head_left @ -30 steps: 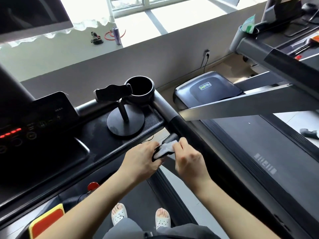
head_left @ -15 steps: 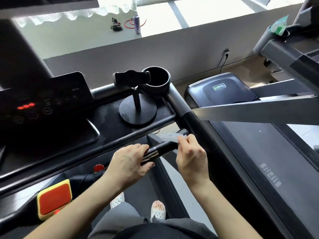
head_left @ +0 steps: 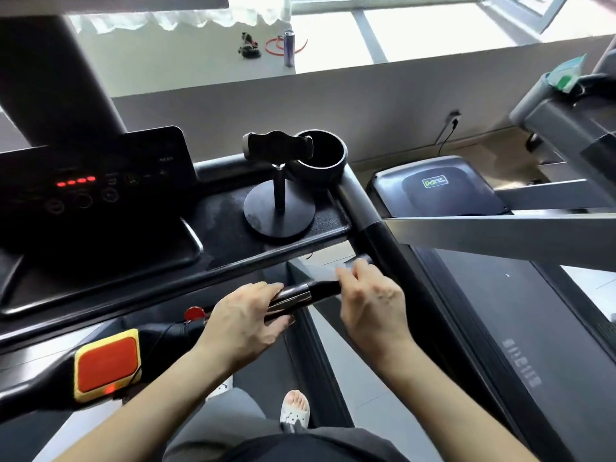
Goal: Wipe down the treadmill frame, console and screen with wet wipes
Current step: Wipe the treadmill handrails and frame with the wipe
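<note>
Gripping the handlebar (head_left: 321,289), left hand (head_left: 243,323) sits beside right hand (head_left: 371,306) pinching the wipe (head_left: 325,267).

open gap between console tray (head_left: 230,243) and handlebar grip (head_left: 321,288); phone stand (head_left: 279,213) and cup holder (head_left: 337,170) crowd the tray's right end.

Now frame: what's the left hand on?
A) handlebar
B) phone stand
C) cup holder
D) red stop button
A: the left hand is curled round the handlebar, while the right hand holds the wipe on the same bar further along.
</note>
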